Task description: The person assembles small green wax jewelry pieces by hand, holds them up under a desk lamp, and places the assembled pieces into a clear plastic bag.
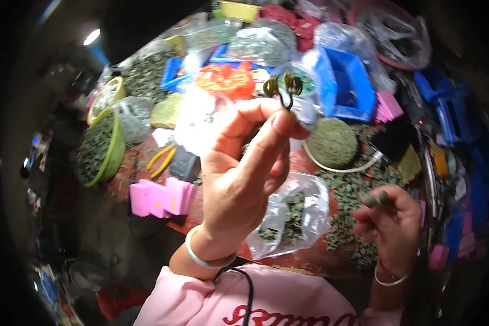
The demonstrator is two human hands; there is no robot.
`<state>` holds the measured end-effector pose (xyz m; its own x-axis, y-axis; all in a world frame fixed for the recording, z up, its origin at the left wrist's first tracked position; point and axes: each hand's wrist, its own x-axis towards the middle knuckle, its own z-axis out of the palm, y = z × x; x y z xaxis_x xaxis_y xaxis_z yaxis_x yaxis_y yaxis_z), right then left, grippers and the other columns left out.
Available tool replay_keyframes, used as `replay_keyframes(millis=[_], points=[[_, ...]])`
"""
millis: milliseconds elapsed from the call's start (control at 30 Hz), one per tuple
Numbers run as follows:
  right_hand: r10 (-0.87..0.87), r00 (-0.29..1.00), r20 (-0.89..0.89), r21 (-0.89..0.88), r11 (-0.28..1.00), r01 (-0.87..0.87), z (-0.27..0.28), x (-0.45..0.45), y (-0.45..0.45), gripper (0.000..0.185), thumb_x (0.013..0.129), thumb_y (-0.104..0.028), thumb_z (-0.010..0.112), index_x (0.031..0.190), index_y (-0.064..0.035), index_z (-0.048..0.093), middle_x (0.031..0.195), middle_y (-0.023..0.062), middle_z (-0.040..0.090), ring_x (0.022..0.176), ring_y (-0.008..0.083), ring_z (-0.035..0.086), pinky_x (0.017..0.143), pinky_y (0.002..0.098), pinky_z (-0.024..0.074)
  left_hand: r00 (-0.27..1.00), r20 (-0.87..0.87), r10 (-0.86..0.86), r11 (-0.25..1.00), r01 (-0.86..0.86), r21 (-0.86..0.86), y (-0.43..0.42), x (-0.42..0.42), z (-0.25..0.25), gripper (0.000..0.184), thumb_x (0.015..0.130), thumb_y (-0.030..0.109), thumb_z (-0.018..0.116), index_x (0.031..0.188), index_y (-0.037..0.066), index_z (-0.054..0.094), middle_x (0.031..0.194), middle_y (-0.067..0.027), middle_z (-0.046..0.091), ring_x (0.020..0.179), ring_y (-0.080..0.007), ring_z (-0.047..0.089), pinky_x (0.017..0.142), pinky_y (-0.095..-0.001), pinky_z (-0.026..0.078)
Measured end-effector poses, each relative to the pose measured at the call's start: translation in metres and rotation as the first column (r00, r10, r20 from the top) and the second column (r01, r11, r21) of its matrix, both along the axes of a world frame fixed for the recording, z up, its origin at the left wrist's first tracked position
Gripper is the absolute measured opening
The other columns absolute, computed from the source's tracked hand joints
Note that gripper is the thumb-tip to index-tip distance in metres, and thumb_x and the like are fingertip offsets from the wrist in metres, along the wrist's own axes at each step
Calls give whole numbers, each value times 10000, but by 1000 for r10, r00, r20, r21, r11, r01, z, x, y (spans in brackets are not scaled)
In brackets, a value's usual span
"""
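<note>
My left hand (239, 163) is raised in the middle of the view, thumb and fingers pinched. Above its fingertips stands a small dark olive double-coiled piece (283, 86), like a torsion spring, with a bent wire loop at the bottom. Lower on the right, my right hand (394, 220) has its fingers curled round a small grey-green piece (376, 199) with two rounded ends; its exact kind is unclear. Below my left hand lies a clear plastic bag (315, 204) with small grey-green pieces in it. More loose grey-green pieces (342, 217) are spread beside my right hand.
A round greenish pad (331, 142) lies behind the loose pieces. Blue bins (345, 81) and an orange bag (225, 80) stand farther back. On the left are a green-rimmed basket (117, 149), yellow-handled pliers (162, 162) and pink blocks (160, 196). A bright lamp glare washes out the centre.
</note>
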<state>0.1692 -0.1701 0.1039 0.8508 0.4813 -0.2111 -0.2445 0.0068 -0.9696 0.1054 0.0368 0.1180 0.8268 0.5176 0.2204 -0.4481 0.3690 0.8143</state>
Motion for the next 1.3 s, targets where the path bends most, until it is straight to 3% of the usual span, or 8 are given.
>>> replay_keyframes(millis=[67,167,267,367,800,1000,1300], points=[[-26,1000,-3,78,997,26,-10,-1,-3,101,861,-64,639,909,-5,572,727,148,673,531,160,639,425,218,482,993,80,83,994,-88,58,5,-3,8,180,965,138,486,966,-27,556,851,-61,579,536,4,339,397,-123,243],[-33,999,-7,10,999,33,-16,0,-8,188,841,-165,690,844,-14,577,658,114,649,469,145,605,366,190,410,980,199,-6,992,-19,121,24,-8,7,213,975,167,466,950,-23,559,783,-39,554,533,0,311,386,-140,215],[-28,1000,-6,12,1000,28,-24,-1,-11,222,828,-196,707,820,-19,573,634,96,636,440,135,584,352,181,382,977,172,123,981,-146,125,22,-15,11,216,971,171,467,942,-20,564,769,-34,549,534,-3,311,382,-143,210],[-56,998,10,20,998,56,-27,-1,-11,246,817,-216,719,799,-20,571,604,90,624,419,124,568,345,171,372,968,220,120,983,-147,114,26,-16,5,214,966,173,470,967,-15,575,834,-61,593,549,-10,330,393,-143,226],[-36,999,12,11,999,36,-29,5,-11,254,819,-217,721,760,-29,561,572,79,609,405,100,550,341,157,357,952,305,6,994,-39,102,31,-13,-2,238,965,148,467,1084,-29,572,974,-91,626,606,-26,348,427,-130,272],[-38,999,11,12,999,38,-32,7,-11,245,823,-202,717,758,-28,557,565,78,605,397,98,541,338,156,354,940,325,106,974,-164,155,30,-11,-2,242,963,145,469,1092,-28,577,963,-96,627,604,-22,338,433,-129,263],[-23,1000,4,13,1000,23,-34,8,-15,245,823,-195,717,761,-28,551,564,81,604,394,98,539,341,158,360,947,277,161,969,-204,137,26,-11,-4,222,947,144,494,1067,-16,591,959,-108,635,619,-40,367,449,-138,281]])
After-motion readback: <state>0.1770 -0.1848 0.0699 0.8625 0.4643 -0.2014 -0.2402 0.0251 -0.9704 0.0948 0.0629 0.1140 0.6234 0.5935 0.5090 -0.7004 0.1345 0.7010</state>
